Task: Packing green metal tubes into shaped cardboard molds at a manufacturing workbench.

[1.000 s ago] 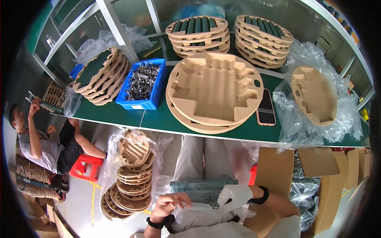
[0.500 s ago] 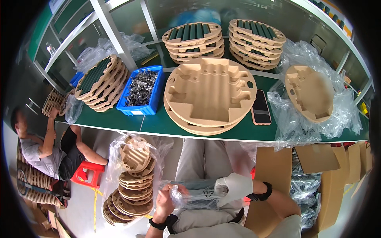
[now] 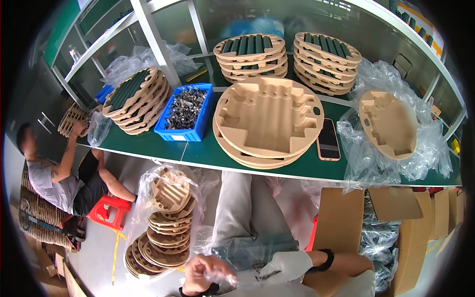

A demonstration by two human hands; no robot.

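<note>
A transparent plastic bag [image 3: 255, 252] with dark, greenish contents lies over my lap. My bare left hand [image 3: 205, 273] is closed on the bag's near, bunched end, its fingers slightly blurred. On the other side, my right hand [image 3: 287, 267] in a pale glove grips the bag by its near edge. Ahead of my hands, on the green table, sit two stacked round moulded-pulp trays [image 3: 269, 119]; the top one has no parts in its hollows. What exactly is inside the bag I cannot make out.
A blue bin [image 3: 183, 133] of small dark metal parts and a phone [image 3: 328, 141] flank the trays. Behind stand tray stacks [image 3: 252, 54] holding dark green tubes. Bagged trays [image 3: 170, 232] stand on the floor left; an open carton [image 3: 341, 218] is right. A co-worker [image 3: 54, 173] sits far left.
My hands and the bag have come lower in view, nearer my body. The bag now spreads flatter beyond my hands. The view has shifted slightly, and my legs have moved.
</note>
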